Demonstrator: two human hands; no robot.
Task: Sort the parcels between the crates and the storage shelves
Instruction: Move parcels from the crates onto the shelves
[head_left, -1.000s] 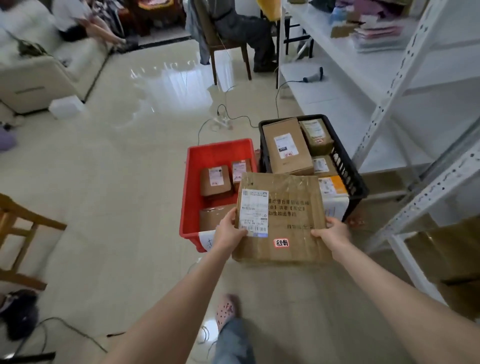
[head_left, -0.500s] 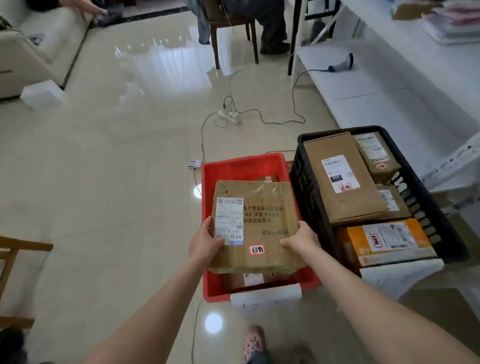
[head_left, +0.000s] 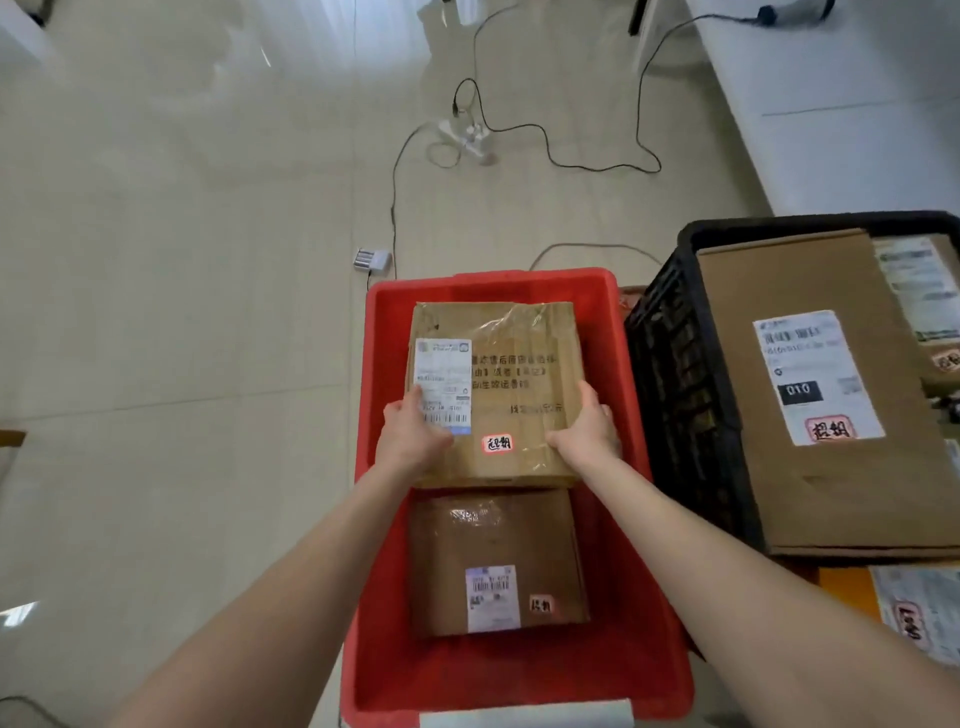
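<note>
A flat brown cardboard parcel (head_left: 511, 374) with a white shipping label and a small red-edged sticker lies over the far half of the red crate (head_left: 644, 597). My left hand (head_left: 413, 434) grips its near left edge, thumb on the label. My right hand (head_left: 587, 423) grips its near right edge. A darker brown parcel (head_left: 493, 551) with its own label lies in the near half of the same crate. To the right stands a black crate (head_left: 680, 374) filled with parcels, topped by a large brown box (head_left: 810, 483) marked 010.
Black cables and a white power strip (head_left: 465, 137) trail across the tiled floor beyond the crates. A small white charger (head_left: 371, 258) lies by the red crate's far left corner. A low white shelf board (head_left: 831, 104) runs along the right. An orange parcel (head_left: 852, 595) peeks out at the black crate's near end.
I have stepped up to the crates and lowered the parcel into the red crate's far half, covering the small parcels there. Both hands keep hold of its near edge.
</note>
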